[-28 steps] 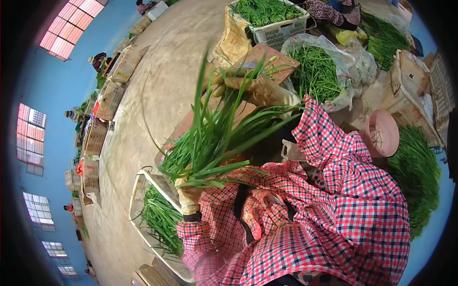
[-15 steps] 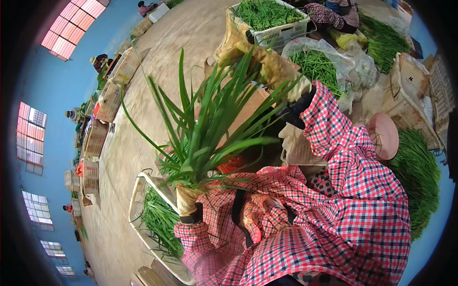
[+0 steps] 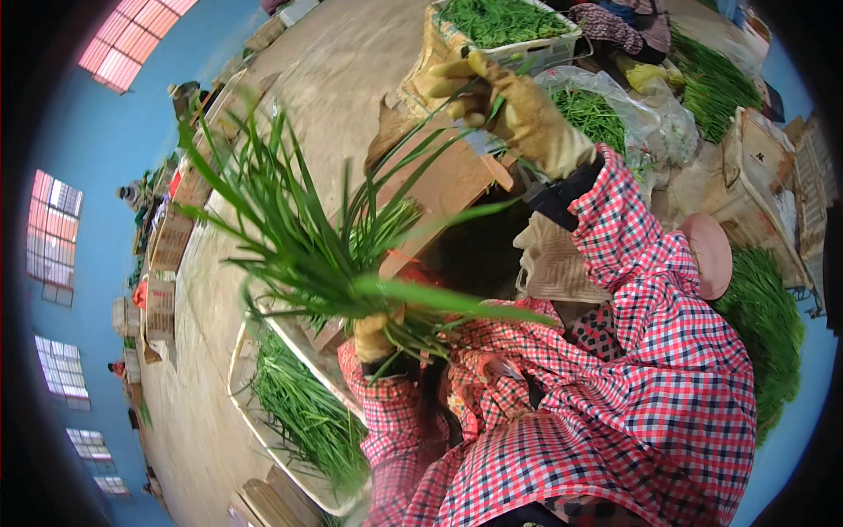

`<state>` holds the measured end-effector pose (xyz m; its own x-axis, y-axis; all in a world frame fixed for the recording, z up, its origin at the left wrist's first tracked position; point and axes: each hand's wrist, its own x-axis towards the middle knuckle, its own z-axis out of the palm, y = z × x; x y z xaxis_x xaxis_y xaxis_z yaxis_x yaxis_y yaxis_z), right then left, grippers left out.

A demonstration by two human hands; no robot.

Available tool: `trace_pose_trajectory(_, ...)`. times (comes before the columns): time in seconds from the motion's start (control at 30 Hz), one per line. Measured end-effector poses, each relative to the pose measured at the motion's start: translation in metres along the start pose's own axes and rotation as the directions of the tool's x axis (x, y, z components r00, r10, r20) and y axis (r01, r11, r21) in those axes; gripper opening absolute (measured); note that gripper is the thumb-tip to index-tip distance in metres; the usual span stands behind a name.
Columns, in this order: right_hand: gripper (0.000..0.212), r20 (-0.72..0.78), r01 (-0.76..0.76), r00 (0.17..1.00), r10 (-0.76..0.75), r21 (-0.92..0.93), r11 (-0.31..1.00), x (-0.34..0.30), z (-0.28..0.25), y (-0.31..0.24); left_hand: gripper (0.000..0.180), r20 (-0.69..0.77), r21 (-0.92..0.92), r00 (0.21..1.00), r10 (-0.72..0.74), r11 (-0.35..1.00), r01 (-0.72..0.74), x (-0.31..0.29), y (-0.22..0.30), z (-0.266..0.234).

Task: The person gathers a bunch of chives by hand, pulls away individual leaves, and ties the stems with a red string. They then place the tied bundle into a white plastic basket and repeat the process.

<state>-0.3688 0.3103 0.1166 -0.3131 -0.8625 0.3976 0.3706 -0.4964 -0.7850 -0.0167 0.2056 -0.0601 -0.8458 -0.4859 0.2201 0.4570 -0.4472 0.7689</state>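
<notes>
Head view, the two gloved hands of a worker in a red, white and navy checked garment [image 3: 615, 378]. The left hand [image 3: 373, 336], in a tan glove, is raised on an upright forearm; its fingers are closed into a fist around the base of a loose bunch of long, flat green leaves [image 3: 320, 250]. The leaves fan out above and to either side of these fingers, the tips somewhat blurred. The right hand [image 3: 527, 110], in a stained tan glove with a dark cuff [image 3: 562, 198], is lifted higher, well apart from the left, its forearm slanting up and leftward. Its fingers point left, spread slightly and partly bent; thin green blades lie at them, but whether they are pinched cannot be told. Between the two sets of fingers is a flat reddish-brown board [image 3: 452, 184]. Left of the left fingers and lower stands a white plastic crate [image 3: 234, 369] holding green leaves; beyond the right fingers, a white slatted crate [image 3: 536, 56] heaped with greens.
</notes>
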Motion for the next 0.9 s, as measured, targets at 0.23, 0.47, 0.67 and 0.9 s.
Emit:
trace_pose_trajectory(0.23, 0.062, -0.028, 0.08, 0.994, -0.108, -0.502, 0.861, -0.001, 0.007, 0.002, 0.076, -0.252, -0.119, 0.963, 0.093, 0.985, -0.126, 0.005, -0.006, 0.024)
trace_pose_trajectory(0.47, 0.045, 0.061, 0.045, 0.998, -0.032, -0.233, 0.972, -0.009, -0.003, -0.004, 0.06, -0.25, -0.619, 0.968, 0.02, 0.766, -0.176, 0.015, -0.017, 0.04)
trace_pose_trajectory(0.67, 0.031, -0.194, -0.083, 0.976, 0.101, 0.1, 0.991, -0.02, -0.048, 0.016, 0.023, -0.23, -0.508, 0.963, 0.139, 0.827, -0.241, 0.019, -0.014, 0.052)
trace_pose_trajectory(0.9, 0.052, -0.167, -0.112, 0.979, 0.116, 0.032, 0.993, -0.089, -0.081, 0.01, 0.03, -0.262, -0.26, 0.95, -0.169, 0.96, 0.099, 0.016, -0.019, 0.035)
